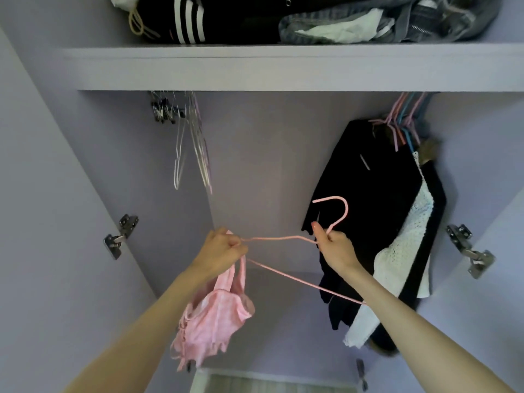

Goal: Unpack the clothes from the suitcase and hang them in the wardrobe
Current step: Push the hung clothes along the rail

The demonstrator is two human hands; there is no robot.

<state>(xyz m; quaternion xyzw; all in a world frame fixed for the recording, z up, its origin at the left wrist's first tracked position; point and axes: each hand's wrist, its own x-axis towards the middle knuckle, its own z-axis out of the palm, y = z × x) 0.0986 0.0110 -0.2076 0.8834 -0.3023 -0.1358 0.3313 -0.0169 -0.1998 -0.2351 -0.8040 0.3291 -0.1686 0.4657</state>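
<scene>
Progress looks partial from where you stand: several garments already hang at the right of the wardrobe (85,165) — a black garment (368,180) and a white lace top (408,245) on pink and blue hangers — so some of the unpacking seems done. The suitcase is out of view, so you cannot judge how much is left in it. The piece in hand now is the pink top (212,319). Your left hand (224,248) is closed in a firm grip on its strap, right at the left end of the pink hanger (283,238), and the body of the top dangles below that fist, not yet spread across the hanger. Your right hand (334,245) is closed around the hanger's neck just under the hook, which points up and is free of any rail. The hanging rail itself is hidden behind the shelf (283,66), which carries folded clothes. Empty wire hangers (195,143) hang at the left, well apart from the dressed ones. Left to do, I judge — seat both straps on the hanger, then hook it up beside the others.
</scene>
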